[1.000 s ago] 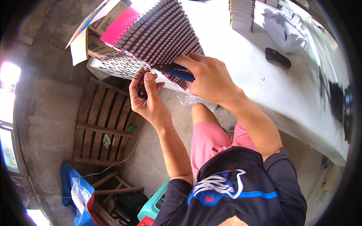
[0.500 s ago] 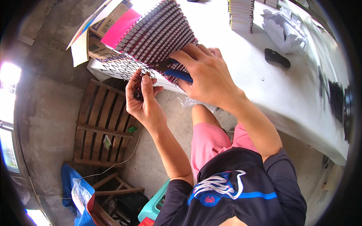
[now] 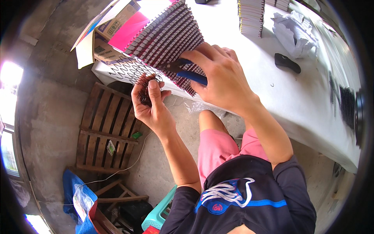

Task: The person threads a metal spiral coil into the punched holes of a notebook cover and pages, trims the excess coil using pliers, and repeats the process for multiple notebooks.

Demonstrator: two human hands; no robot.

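A stack of wire-bound books (image 3: 167,33) with a pink cover (image 3: 128,32) stands at the table's near left edge, its spines facing me. Long dark wire loops (image 3: 126,69) stick out past its lower left side. My right hand (image 3: 226,80) is closed around blue-handled pliers (image 3: 191,76), whose dark jaws lie close to the lower spines; whether they grip a wire cannot be made out. Below the stack, my left hand (image 3: 156,113) is closed on a tangled bunch of dark wire pieces (image 3: 146,93), thumb pressed on top.
An open cardboard box (image 3: 109,48) sits behind the stack. On the white table (image 3: 249,70) are another book stack (image 3: 251,19), crumpled paper (image 3: 296,33), a black curved object (image 3: 287,63) and black wire combs (image 3: 346,101). A wooden pallet (image 3: 105,128) and teal stool (image 3: 161,210) stand at left.
Both hands, the pliers and the books appear slightly farther right and lower, as the whole view shifts a little. Both hands keep their hold.
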